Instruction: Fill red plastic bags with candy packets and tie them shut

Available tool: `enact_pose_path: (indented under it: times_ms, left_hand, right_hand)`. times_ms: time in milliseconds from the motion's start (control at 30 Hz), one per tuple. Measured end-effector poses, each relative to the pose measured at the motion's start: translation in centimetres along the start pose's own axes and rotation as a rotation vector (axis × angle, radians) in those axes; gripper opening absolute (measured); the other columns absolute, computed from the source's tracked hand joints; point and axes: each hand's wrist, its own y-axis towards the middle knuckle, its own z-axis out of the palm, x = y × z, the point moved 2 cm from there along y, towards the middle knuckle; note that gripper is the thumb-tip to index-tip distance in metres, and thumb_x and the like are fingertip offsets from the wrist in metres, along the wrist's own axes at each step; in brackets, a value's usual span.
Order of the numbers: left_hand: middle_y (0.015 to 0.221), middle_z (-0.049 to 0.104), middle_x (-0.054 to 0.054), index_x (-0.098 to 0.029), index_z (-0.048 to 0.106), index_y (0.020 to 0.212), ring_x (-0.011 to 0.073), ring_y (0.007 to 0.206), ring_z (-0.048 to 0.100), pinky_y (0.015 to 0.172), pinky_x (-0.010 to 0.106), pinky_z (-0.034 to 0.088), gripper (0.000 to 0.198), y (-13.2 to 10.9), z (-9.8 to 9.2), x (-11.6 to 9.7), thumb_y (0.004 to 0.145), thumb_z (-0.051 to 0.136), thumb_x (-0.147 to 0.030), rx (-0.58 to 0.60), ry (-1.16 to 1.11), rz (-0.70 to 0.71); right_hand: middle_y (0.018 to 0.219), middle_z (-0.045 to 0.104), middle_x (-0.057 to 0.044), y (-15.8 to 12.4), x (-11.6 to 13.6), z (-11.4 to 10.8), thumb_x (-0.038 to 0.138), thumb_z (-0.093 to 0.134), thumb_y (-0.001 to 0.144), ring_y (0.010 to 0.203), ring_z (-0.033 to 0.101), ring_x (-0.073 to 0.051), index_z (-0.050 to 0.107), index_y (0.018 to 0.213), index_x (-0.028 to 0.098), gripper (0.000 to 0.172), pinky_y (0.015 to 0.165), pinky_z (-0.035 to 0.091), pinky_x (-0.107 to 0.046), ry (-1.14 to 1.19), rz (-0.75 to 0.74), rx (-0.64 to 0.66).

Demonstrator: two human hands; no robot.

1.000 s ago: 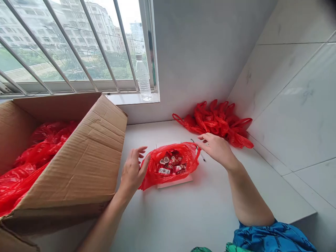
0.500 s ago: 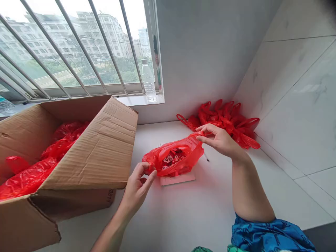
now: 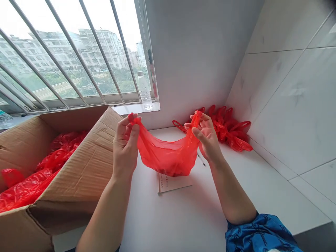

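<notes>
A thin red plastic bag hangs between my two hands over the white table. My left hand pinches one of its handles at the upper left. At the upper right, my right hand has its fingers closed round the other handle. The bag sags in the middle, and its contents show only as dark shapes through the bottom. Beneath it lies a paper booklet with printed characters, partly covered. A pen rests on the table just right of the bag, its far end hidden.
An open cardboard box with red plastic bags inside stands at the left. More red bags are heaped in the back right corner. A clear bottle stands on the sill by the barred window.
Both hands have lifted the bag's handles, stretching it upright. Its mouth and the small red printed packets inside no longer show, and more of the booklet is visible.
</notes>
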Motion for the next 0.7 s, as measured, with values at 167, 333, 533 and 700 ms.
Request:
enact_pose_path:
  times_ms: [167,333,533,700]
  left_hand:
    - [0.104,0.07,0.006,-0.03,0.051,0.137,0.021,0.097,0.067,0.088,0.036,0.053,0.045,-1.2,2.1,0.6,0.096,0.051,-0.049,0.285,-0.024,-0.217]
    - [0.103,0.069,0.009,-0.024,0.059,0.13,0.0226,0.086,0.066,0.079,0.037,0.055,0.065,-2.5,3.4,1.4,0.094,0.03,-0.07,0.706,-0.086,-0.449]
    - [0.094,0.063,0.005,-0.027,0.051,0.135,0.0165,0.073,0.061,0.074,0.032,0.051,0.052,-4.0,3.0,2.3,0.093,0.047,-0.059,0.83,-0.132,-0.482]
    - [0.08,0.06,-0.002,-0.026,0.038,0.128,0.0112,0.067,0.054,0.063,0.023,0.044,0.053,-5.1,2.3,4.3,0.086,0.068,-0.033,0.649,-0.205,-0.572]
  right_hand:
    - [0.143,0.044,-0.007,-0.8,-0.5,2.1,0.049,0.071,0.083,0.108,0.062,-0.022,0.033,0.144,0.039,0.072,0.089,0.056,-0.04,-0.044,0.103,0.152]
    - [0.138,0.046,-0.006,-1.9,-1.4,4.5,0.048,0.077,0.077,0.112,0.059,-0.023,0.057,0.13,0.034,0.059,0.087,0.055,-0.035,-0.123,0.16,0.331]
    - [0.087,0.059,-0.001,-1.9,-3.1,5.1,0.05,0.057,0.092,0.057,0.048,-0.009,0.068,0.11,0.023,0.034,0.056,0.045,-0.026,0.177,0.318,0.281]
    - [0.084,0.063,-0.001,-1.5,-3.8,4.6,0.048,0.058,0.092,0.062,0.049,-0.01,0.068,0.111,0.023,0.033,0.059,0.042,-0.025,0.354,0.386,0.212]
